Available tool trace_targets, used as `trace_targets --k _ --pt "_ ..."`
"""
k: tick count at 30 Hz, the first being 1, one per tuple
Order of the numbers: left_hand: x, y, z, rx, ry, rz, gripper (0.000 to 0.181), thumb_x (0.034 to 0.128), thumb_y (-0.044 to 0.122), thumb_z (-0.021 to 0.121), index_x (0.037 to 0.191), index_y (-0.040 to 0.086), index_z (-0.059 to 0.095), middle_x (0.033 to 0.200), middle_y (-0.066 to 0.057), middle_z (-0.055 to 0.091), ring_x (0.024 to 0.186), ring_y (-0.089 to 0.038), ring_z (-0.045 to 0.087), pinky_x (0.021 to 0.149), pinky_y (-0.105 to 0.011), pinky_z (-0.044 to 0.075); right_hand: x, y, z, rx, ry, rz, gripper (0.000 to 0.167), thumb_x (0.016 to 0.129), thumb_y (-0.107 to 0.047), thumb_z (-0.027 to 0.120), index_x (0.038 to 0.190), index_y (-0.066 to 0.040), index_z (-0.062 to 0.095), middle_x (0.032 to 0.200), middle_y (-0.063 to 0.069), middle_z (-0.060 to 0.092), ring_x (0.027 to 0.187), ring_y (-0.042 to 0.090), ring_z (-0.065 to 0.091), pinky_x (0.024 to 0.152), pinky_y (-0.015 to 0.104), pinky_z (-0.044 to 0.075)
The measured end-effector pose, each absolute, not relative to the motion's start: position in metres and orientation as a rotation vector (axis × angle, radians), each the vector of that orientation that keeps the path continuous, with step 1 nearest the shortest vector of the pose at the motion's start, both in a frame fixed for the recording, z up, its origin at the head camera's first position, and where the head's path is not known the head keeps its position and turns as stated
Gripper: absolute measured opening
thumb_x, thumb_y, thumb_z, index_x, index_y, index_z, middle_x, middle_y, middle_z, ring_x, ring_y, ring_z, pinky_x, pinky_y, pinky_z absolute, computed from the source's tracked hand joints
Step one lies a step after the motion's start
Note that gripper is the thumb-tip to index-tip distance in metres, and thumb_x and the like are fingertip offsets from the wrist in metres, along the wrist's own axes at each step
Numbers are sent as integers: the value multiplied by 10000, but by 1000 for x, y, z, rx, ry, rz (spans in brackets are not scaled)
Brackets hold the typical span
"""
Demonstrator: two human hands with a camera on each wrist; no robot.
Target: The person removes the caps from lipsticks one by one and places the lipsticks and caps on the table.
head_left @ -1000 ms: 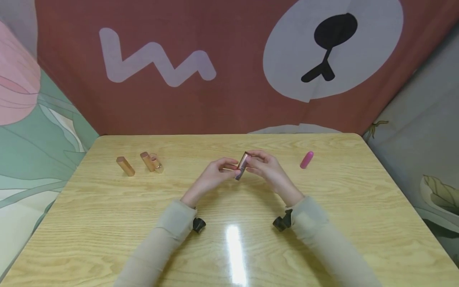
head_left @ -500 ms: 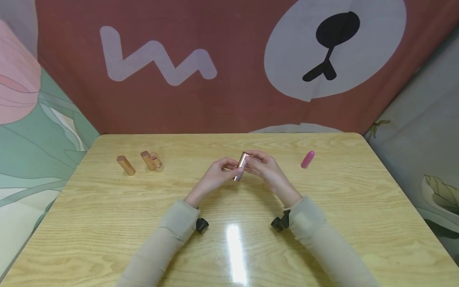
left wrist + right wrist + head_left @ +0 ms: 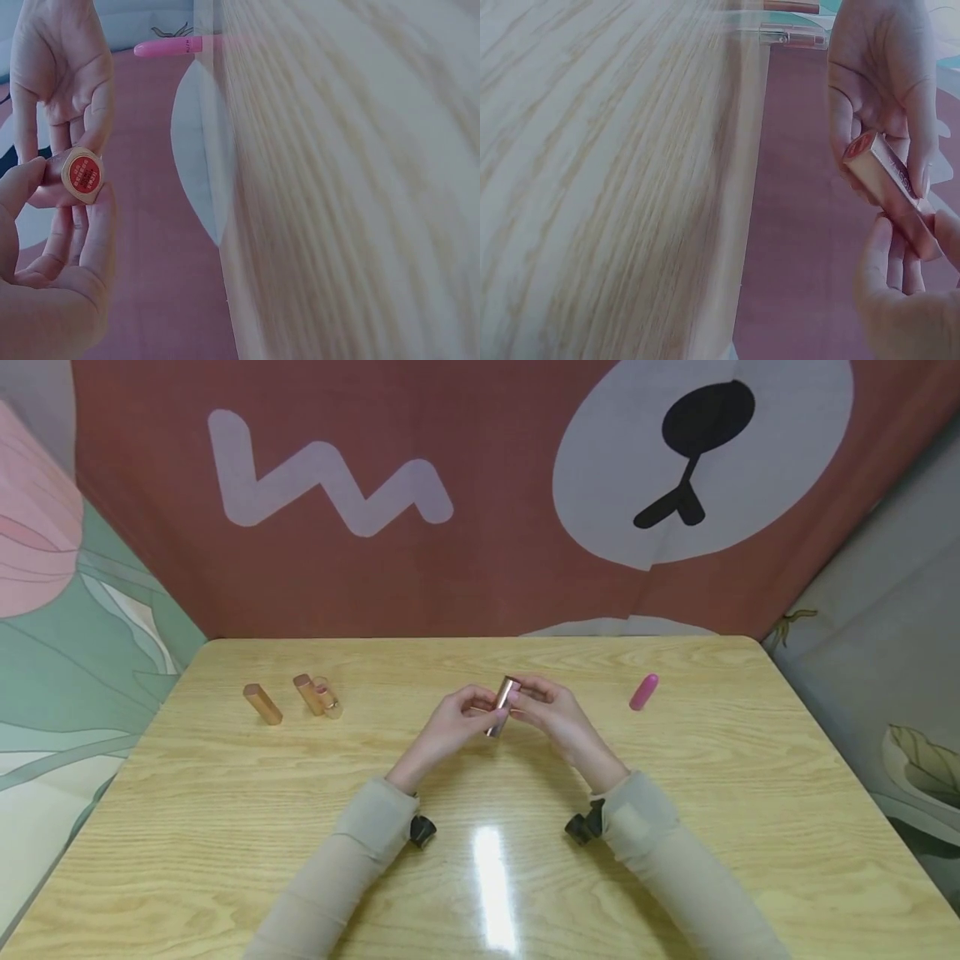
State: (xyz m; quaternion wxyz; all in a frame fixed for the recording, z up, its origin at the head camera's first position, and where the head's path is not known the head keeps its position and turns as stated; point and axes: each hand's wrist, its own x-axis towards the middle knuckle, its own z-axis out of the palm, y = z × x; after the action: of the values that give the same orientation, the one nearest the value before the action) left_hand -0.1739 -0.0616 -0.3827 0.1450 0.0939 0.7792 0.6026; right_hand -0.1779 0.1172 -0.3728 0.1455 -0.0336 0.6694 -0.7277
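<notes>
A shiny rose-gold tube (image 3: 502,705) is held tilted above the middle of the table by both hands. The left hand (image 3: 454,727) pinches its lower part between thumb and fingers. Around the upper part, the right hand (image 3: 558,718) has its thumb and fingertips. The left wrist view shows the end of the tube (image 3: 82,175) with a round red label. In the right wrist view the tube (image 3: 889,187) lies between the left hand (image 3: 885,82) above and the right hand (image 3: 915,315) below, with lettering on one side.
On the wooden table (image 3: 480,793), a copper-coloured tube (image 3: 263,704) lies at the left, with another copper tube (image 3: 308,694) and a clear-cased one (image 3: 328,698) side by side nearby. A pink tube (image 3: 643,692) lies right of the hands. A patterned cloth (image 3: 495,527) hangs behind.
The held tube has turned slightly between the fingers and shifted a little to the left, its shiny face now showing more. Both hands keep their hold.
</notes>
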Motion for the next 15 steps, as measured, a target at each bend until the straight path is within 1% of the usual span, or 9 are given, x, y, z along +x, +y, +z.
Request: trace_targets --k 5,11,15 --pt "-174 -61 -382 305 2259 1751 312 909 184 658 1168 24 592 1182 -150 629 1051 -252 640 848 -314 546 -177 118 -372 -103 1927 -2100 460 957 -46 524 1369 107 390 1062 -28 570 906 8 611 887 181 524" --pt "-175 -62 -380 312 2277 1752 327 900 181 669 1180 28 595 1188 -145 635 1071 -264 634 887 -330 539 -178 117 -372 -148 1932 -2105 448 956 -42 519 1347 130 385 1040 -25 581 896 21 616 903 205 526" --pt "-176 -64 -379 314 2280 1751 329 897 198 674 1174 35 610 1181 -139 645 1048 -243 648 873 -319 540 -179 117 -371 -170 1953 -2101 428 955 -48 524 1326 127 404 1012 -43 592 891 25 621 905 216 528"
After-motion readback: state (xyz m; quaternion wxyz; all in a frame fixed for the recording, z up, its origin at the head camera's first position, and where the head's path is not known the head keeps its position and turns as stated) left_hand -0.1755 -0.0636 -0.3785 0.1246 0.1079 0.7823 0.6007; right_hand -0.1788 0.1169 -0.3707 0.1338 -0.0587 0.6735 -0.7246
